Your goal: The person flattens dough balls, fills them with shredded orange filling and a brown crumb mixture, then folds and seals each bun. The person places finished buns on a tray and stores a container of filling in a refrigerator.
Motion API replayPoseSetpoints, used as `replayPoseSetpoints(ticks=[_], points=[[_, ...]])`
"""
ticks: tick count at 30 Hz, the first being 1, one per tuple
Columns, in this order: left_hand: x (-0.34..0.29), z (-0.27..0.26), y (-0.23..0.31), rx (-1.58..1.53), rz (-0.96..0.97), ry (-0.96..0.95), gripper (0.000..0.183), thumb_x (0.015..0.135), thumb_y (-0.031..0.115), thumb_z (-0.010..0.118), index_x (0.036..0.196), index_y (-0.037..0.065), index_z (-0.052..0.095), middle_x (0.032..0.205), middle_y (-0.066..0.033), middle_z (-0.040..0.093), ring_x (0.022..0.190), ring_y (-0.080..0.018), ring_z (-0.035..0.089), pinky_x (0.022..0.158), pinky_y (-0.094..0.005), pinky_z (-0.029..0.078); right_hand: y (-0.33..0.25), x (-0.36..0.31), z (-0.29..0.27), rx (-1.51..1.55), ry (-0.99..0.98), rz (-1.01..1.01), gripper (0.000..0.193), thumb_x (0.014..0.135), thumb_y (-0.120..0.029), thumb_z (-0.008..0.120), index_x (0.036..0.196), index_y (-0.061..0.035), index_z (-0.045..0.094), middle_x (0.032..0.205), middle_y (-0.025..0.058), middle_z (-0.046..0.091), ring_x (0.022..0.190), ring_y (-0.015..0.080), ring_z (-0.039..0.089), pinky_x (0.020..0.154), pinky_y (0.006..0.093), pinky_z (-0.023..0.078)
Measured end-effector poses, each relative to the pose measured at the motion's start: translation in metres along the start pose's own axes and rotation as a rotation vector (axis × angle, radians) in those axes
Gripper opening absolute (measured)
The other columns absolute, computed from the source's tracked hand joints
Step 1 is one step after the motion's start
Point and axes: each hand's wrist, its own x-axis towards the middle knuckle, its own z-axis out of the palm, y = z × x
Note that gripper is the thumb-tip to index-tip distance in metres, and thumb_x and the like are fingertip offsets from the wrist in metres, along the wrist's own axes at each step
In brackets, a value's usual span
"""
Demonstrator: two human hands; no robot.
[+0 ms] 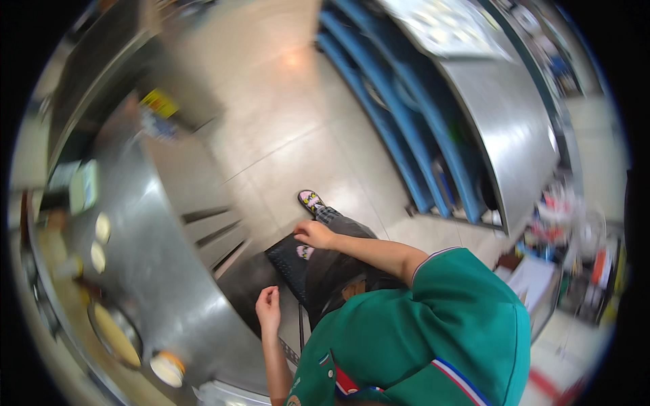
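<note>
My left hand (268, 307) is loosely closed in the air beside the near edge of the steel counter (176, 271). It holds nothing that I can see. My right hand (313, 235) hangs in front of my dark trousers, its fingers loosely bent and a little apart, with nothing visible in it. Just below that hand is a black, dotted flat surface (288, 266). On the counter lie two pale oval pieces (102, 228), perhaps dough. Nearer to me stand a large round bowl (116, 335) with yellowish contents and a white tub (168, 369) with an orange band.
A pale green boxy device (83, 187) and a yellow packet (159, 103) are farther along the counter. To the right is a steel table (508, 122) with blue shelves (399, 115) and a tray (443, 27) of pale pieces. Cluttered supplies (562, 230) stand at the far right. Tiled floor (277, 122) runs between.
</note>
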Motion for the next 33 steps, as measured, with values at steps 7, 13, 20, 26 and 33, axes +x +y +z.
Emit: replayPoseSetpoints(ticks=[7, 13, 20, 26, 33], points=[[0.035, 0.123, 0.03, 0.238, 0.169, -0.366, 0.017, 0.094, 0.018, 0.059, 0.098, 0.001, 0.064, 0.076, -0.0005, 0.062, 0.066, -0.0066, 0.055, 0.061, -0.0226, 0.044, 0.303, -0.219, -0.12, 0.602, 0.84, 1.013, 0.017, 0.084, -0.022, 0.064, 0.084, -0.0055, 0.064, 0.067, 0.0056, 0.063, 0.056, 0.0146, 0.06, 0.045, 0.0279, 0.045], [0.015, 0.244, 0.025, 0.412, 0.066, -0.493, 0.015, 0.092, 0.017, 0.06, 0.096, 0.003, 0.064, 0.076, -0.0019, 0.062, 0.069, -0.0088, 0.057, 0.066, -0.0256, 0.048, 0.439, -0.272, -0.227, 1.434, 1.679, 0.768, 0.049, 0.086, -0.037, 0.069, 0.114, 0.0003, 0.055, 0.089, 0.0087, 0.064, 0.075, 0.019, 0.063, 0.068, 0.0307, 0.054], [-0.022, 0.333, 0.018, 0.685, -0.092, -0.628, 0.021, 0.09, 0.019, 0.062, 0.102, 0.002, 0.065, 0.093, -0.0129, 0.066, 0.083, -0.022, 0.067, 0.072, -0.032, 0.053, 0.56, -0.184, -0.302, 1.943, 2.021, 0.354, 0.033, 0.09, -0.032, 0.063, 0.107, -0.0042, 0.059, 0.096, 0.013, 0.06, 0.082, 0.0228, 0.059, 0.073, 0.0354, 0.056], [-0.028, 0.318, 0.007, 0.766, -0.017, -0.491, 0.019, 0.089, 0.015, 0.061, 0.101, 0.002, 0.064, 0.096, -0.0146, 0.067, 0.08, -0.0248, 0.067, 0.073, -0.0349, 0.054, 0.589, -0.219, -0.296, 1.898, 1.859, 0.262, 0.025, 0.091, -0.024, 0.058, 0.1, -0.0013, 0.063, 0.099, 0.0133, 0.068, 0.087, 0.025, 0.067, 0.071, 0.0372, 0.06], [-0.044, 0.265, -0.017, 0.642, -0.125, -0.335, 0.017, 0.089, 0.016, 0.062, 0.101, 0.004, 0.065, 0.088, -0.0114, 0.068, 0.08, -0.0207, 0.067, 0.075, -0.0329, 0.053, 0.459, -0.245, -0.264, 1.576, 1.947, 0.669, 0.052, 0.074, -0.021, 0.075, 0.117, -0.0001, 0.053, 0.112, 0.0127, 0.061, 0.095, 0.0281, 0.063, 0.079, 0.0462, 0.055]])
